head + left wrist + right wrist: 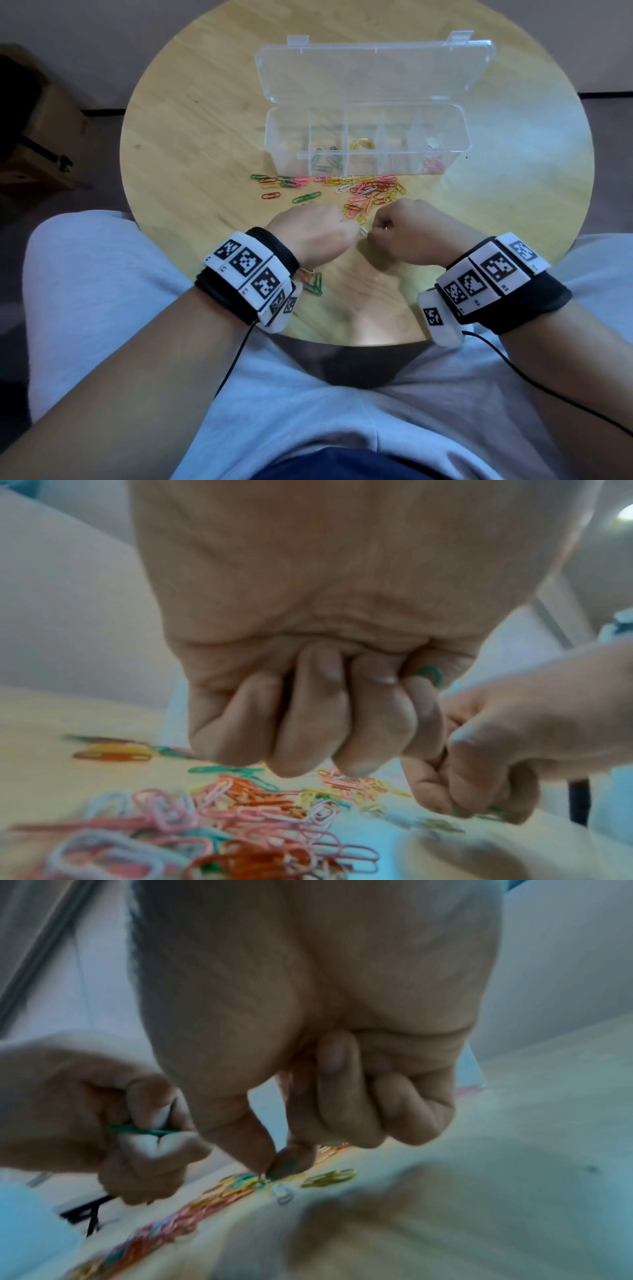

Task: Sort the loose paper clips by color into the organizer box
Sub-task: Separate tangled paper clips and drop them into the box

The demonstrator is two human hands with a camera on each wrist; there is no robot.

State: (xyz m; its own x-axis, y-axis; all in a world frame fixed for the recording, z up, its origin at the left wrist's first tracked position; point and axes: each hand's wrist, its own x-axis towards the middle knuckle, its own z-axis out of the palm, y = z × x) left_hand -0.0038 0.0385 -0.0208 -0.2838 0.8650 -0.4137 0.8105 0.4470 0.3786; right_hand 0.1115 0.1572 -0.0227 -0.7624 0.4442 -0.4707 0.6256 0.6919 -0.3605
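Your left hand (310,230) is curled tight, fingers (308,723) pressed together, pinching a green clip (143,1131) between thumb and forefinger; its end pokes out by the forefinger in the left wrist view. The clip's long axis runs roughly level, pointing toward your right hand (416,233).

Your right hand is curled too; thumb and forefinger tips (291,1161) are pinched together right at the near edge of the pile (363,193). Something greenish sits at those tips, but blur hides whether it is actually gripped, so cannot tell.

The pile lies on the desk (191,137) between your hands and the box (366,144), just in front of the box's near wall. A few more clips (313,282) sit nearer you than the pile, under your left wrist.

The box is open, lid (373,72) flat behind it. Greens (323,161) are in the second cell from the left, yellows (361,144) in the next cell to the right, reds (433,166) in the far right cell.

Likely step: freeing a green from the tangle. The green cell lies straight ahead of your left hand, past the pile, so your left is the nearer hand for the drop. Most clips are unsorted.
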